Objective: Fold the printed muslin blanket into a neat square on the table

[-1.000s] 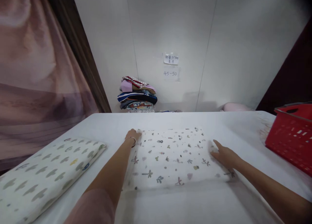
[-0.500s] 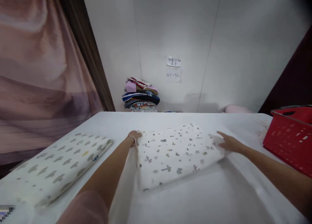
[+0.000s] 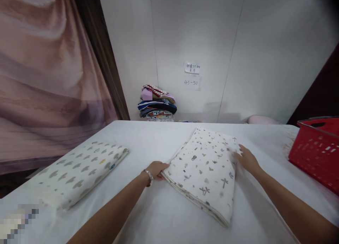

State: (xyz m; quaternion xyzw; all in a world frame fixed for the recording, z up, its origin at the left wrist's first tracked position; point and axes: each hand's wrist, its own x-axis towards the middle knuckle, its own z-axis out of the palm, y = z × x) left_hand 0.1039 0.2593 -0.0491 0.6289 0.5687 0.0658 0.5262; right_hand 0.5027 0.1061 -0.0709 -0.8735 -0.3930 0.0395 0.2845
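A white folded cloth (image 3: 201,166) printed with small palm trees and other motifs lies at a slant on the white table, one corner pointing toward me. My left hand (image 3: 158,169), with a bracelet at the wrist, pinches the cloth's left corner. At the cloth's right edge is my right hand (image 3: 246,158), its fingers spread and their tips touching or just beside the fabric. Left of my left arm lies a second folded cloth (image 3: 87,166), cream with grey cloud-like shapes, which neither hand touches.
A red basket (image 3: 315,152) with a metal handle stands at the table's right edge. Behind the white table (image 3: 148,134) is a stack of folded fabrics (image 3: 157,104) by the wall. A pink curtain (image 3: 53,77) hangs at the left. Something pixelated lies at the lower left.
The palm-printed cloth has turned on the table, with a corner now toward me. My left hand has come nearer and to the right with its corner. My right hand remains at the right edge.
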